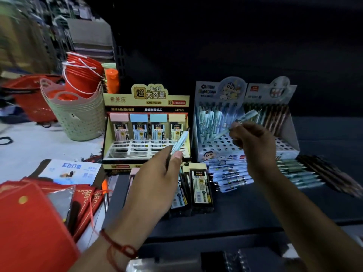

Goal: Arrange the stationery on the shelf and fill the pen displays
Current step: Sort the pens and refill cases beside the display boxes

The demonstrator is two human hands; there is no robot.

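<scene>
My left hand [157, 173] pinches a pale blue pen [181, 139] that points up and to the right, in front of the yellow lead-refill display [146, 132]. My right hand [253, 144] holds another light blue pen [238, 122] over the holed base of the cartoon pen display [218, 122], which has several pens standing at its back. A second pen display [275, 118] with dark and green pens stands to its right. Loose pens [229, 177] lie on the dark shelf [245, 209] in front of the displays, and refill boxes [200, 187] lie near my left hand.
Stacked green baskets [78, 116] and red buckets [82, 79] stand at the left. Red envelopes [31, 216] and a blue-and-white leaflet [72, 171] lie at the lower left. More loose pens [318, 175], green and dark, lie at the right of the shelf.
</scene>
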